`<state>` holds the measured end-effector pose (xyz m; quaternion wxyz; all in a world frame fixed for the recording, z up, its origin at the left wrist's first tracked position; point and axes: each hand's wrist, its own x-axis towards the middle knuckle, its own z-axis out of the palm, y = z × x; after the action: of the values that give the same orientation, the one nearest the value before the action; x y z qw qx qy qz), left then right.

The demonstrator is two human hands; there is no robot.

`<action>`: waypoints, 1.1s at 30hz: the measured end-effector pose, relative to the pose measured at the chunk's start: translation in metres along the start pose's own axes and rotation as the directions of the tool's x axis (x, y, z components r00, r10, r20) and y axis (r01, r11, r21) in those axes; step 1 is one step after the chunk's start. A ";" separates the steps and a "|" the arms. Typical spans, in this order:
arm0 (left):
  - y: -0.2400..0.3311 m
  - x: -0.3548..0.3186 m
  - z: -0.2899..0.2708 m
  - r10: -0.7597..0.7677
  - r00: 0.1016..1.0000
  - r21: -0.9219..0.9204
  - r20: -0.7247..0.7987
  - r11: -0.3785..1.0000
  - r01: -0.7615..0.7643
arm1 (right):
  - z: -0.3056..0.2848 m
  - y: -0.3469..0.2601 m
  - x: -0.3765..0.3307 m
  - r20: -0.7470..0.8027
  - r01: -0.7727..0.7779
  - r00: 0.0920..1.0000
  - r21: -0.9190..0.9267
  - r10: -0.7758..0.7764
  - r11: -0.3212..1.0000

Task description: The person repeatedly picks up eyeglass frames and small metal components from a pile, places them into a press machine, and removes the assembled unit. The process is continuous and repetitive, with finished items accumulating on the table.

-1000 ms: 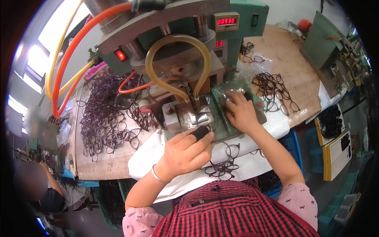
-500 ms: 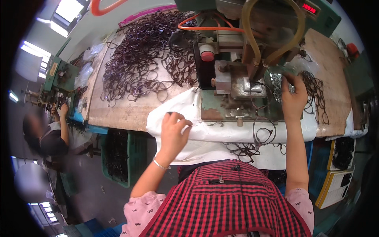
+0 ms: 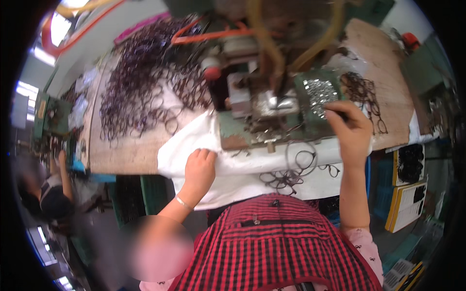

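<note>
My left hand [image 3: 200,169], curled over white cloth [image 3: 233,167], and right hand [image 3: 353,128], beside silver pieces [image 3: 319,93] at its eleven o'clock, are apart; whether either grips anything I cannot tell.

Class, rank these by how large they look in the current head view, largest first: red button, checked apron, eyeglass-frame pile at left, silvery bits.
1. Checked apron
2. Eyeglass-frame pile at left
3. Silvery bits
4. Red button

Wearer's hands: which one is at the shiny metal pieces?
The right hand, at the edge of the shiny metal pieces; the left hand is over the white sheet, well apart.
</note>
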<state>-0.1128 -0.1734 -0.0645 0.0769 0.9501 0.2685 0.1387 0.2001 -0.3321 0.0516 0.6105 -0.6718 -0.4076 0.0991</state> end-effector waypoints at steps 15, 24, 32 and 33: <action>0.079 0.121 -0.147 -0.038 0.644 -0.557 -0.764 0.544 -0.628 | 0.062 -0.027 0.033 0.193 -0.282 0.959 0.579 0.207 0.765; 0.111 0.143 -0.136 -0.109 0.769 -0.704 -0.629 0.500 -0.505 | 0.057 -0.037 0.015 0.145 -0.180 0.981 0.439 0.129 0.880; 0.109 0.131 -0.077 0.143 0.686 -0.333 -0.713 0.792 -0.511 | -0.012 0.053 -0.007 0.148 -0.319 0.779 0.930 0.609 0.181; 0.081 0.124 -0.081 0.021 0.694 -0.303 -0.720 0.890 -0.341 | -0.020 0.065 -0.011 0.069 -0.279 0.788 0.926 0.612 0.255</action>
<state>0.0033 -0.1699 0.0576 0.1547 0.8093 0.1440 0.5480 0.2336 -0.3492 -0.0062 0.8709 -0.3250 0.0237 0.3680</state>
